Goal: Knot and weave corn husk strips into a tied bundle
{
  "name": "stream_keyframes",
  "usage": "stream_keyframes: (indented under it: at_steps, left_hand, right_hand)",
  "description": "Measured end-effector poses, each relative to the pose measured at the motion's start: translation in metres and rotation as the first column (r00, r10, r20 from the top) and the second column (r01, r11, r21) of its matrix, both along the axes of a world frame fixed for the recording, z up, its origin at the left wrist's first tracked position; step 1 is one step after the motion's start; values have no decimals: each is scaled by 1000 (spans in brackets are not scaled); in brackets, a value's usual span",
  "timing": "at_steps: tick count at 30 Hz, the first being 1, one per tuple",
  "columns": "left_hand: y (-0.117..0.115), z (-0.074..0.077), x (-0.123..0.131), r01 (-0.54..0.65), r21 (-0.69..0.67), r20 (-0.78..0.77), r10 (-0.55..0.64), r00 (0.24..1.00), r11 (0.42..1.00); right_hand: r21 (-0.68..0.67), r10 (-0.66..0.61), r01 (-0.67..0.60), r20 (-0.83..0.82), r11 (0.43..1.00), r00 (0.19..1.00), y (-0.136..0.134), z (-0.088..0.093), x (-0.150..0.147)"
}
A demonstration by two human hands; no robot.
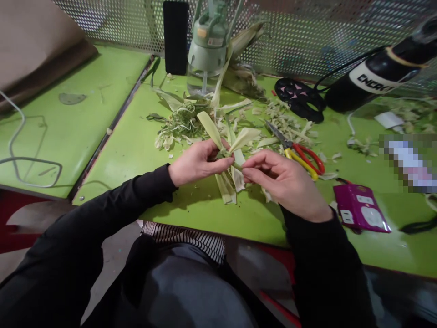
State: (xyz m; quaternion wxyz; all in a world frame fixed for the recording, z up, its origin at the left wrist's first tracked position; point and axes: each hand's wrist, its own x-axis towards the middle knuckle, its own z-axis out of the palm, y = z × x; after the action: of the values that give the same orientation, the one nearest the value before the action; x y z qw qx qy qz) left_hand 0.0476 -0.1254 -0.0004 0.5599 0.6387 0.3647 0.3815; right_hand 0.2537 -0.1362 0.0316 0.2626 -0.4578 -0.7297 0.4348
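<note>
My left hand (205,160) is closed on a bundle of pale green corn husk strips (210,128), pinched between thumb and fingers where the strips cross. Several strip ends fan out above and below that grip. With thumb and fingertips, my right hand (278,180) pinches the end of one husk strip (238,164) reaching over from the bundle. Just beyond my right hand lie scissors (300,155) with red and yellow handles, their blades pointing away to the left. Curly green husk shreds (186,119) are heaped behind my left hand.
A green water bottle (206,59) and a black phone (175,38) stand at the back, near dry corn husks (244,82). To the right are a black bottle (368,77), a black power strip (300,95) and a purple packet (362,207). Brown paper (37,45) covers the left corner.
</note>
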Motion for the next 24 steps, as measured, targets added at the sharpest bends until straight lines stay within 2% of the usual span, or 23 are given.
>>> stream_keyframes:
  at_steps: [6, 8, 11, 14, 20, 24]
  left_hand:
    - [2, 7, -5, 13, -22, -13, -13, 1000, 1000]
    - [3, 7, -6, 31, -32, -40, -32, 999, 999]
    - [0, 8, -5, 122, -62, -115, -128, 985, 991]
    - [-4, 9, -4, 206, -109, -109, -217, 970, 973]
    - [-9, 12, -1, 223, -223, -15, -232, 973, 949]
    - [-10, 13, 2, 244, -294, 20, -250, 968, 924]
  right_hand:
    - [-32, 52, -49, 76, 998, 996, 2, 13, 17]
    - [-36, 81, -77, 116, 996, 990, 4, 12, 17]
    - [15, 61, -63, 134, 998, 989, 7, 5, 10]
    - [71, -11, 11, 0, 997, 1000, 8, -6, -1]
    - [42, -204, 227, -306, 973, 930, 5, -26, -12]
    - [19, -241, 258, -303, 966, 922, 10, -33, -9]
